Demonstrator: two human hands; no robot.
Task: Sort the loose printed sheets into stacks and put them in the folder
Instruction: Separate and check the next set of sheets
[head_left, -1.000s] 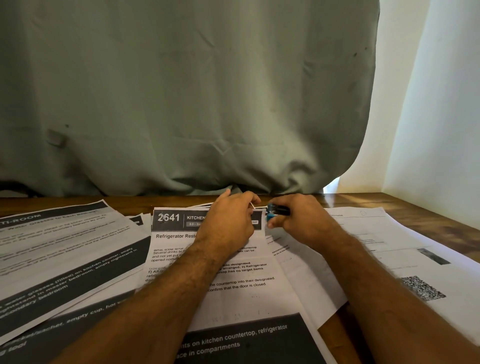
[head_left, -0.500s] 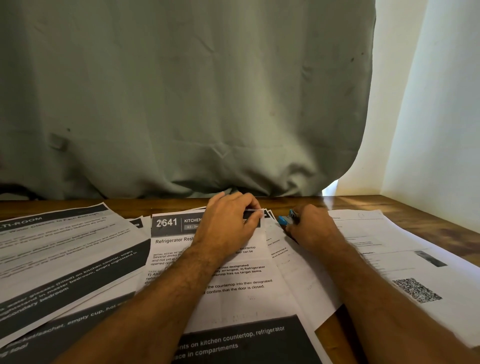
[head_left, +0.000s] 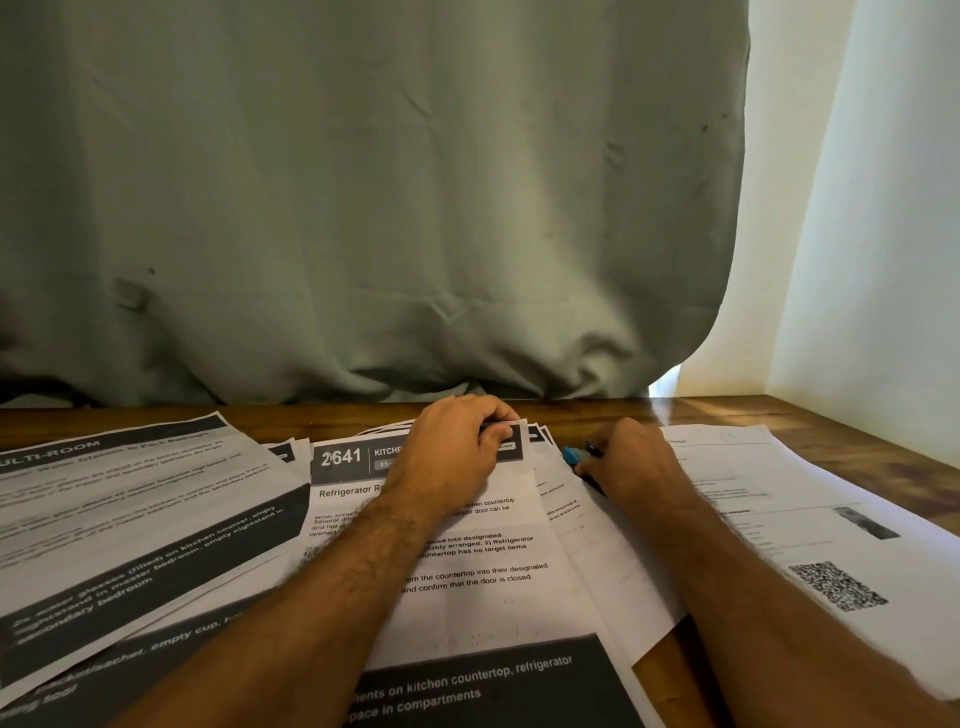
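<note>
Flat white printed sheets (head_left: 467, 597) with dark header bands lay fanned over the wooden table (head_left: 857, 441). The left hand (head_left: 452, 457) pinched the top sheet's far edge with curled fingers. The right hand (head_left: 628, 462), just beside, rested on the sheets, gripping a small blue-and-black object (head_left: 574, 455).

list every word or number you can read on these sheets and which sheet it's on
"2641", "KITCHE", "Refrigerator R": middle sheet under the left hand.
"on kitchen countertop, refrigerator": dark band at the near edge.
"ULTI-ROOM": left sheet.
QR code sheet, right: print too small to read.
</note>
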